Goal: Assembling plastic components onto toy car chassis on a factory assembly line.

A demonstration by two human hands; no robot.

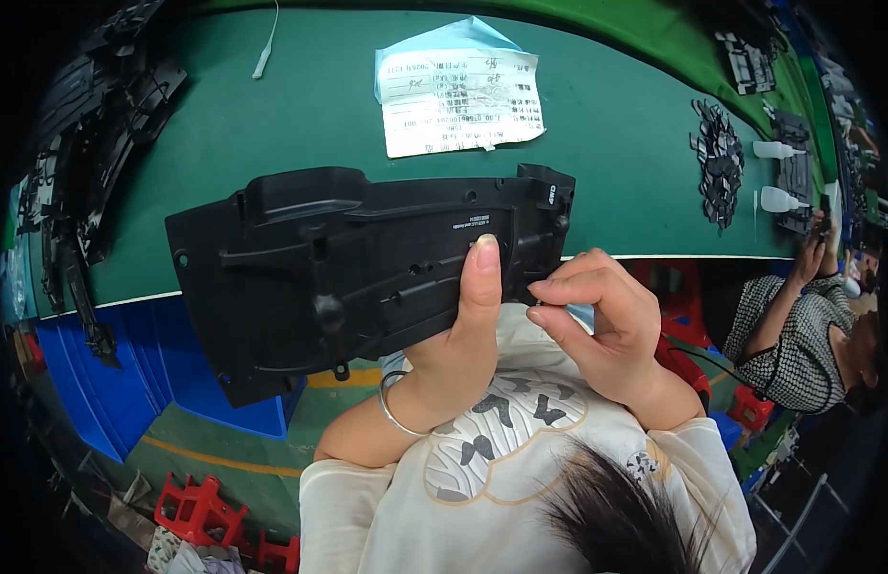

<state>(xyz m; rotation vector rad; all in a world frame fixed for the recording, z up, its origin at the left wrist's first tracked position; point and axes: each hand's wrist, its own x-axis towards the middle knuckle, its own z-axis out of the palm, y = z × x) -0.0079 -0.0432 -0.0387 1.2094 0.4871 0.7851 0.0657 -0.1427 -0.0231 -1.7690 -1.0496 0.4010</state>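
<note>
the left hand (468, 325) grips the black panel (377, 268) at its lower edge, thumb pressed flat on the upward-turned face, remaining fingers hidden behind it. the panel is held tilted at the near edge of the green surface (616, 196); contact with the surface cannot be determined. the right hand (611, 330) is at the right end of the panel, thumb and index finger brought together in a narrow pinch; whether a small part sits between the fingertips cannot be determined. a printed sheet (458, 100) lies beyond the panel, overlapping a blue sheet (477, 33). at right, a pile of dark clips (720, 163) lies near two white bottles (779, 199). further black parts (128, 143) are stacked at left, above a blue bin (99, 383).
</note>
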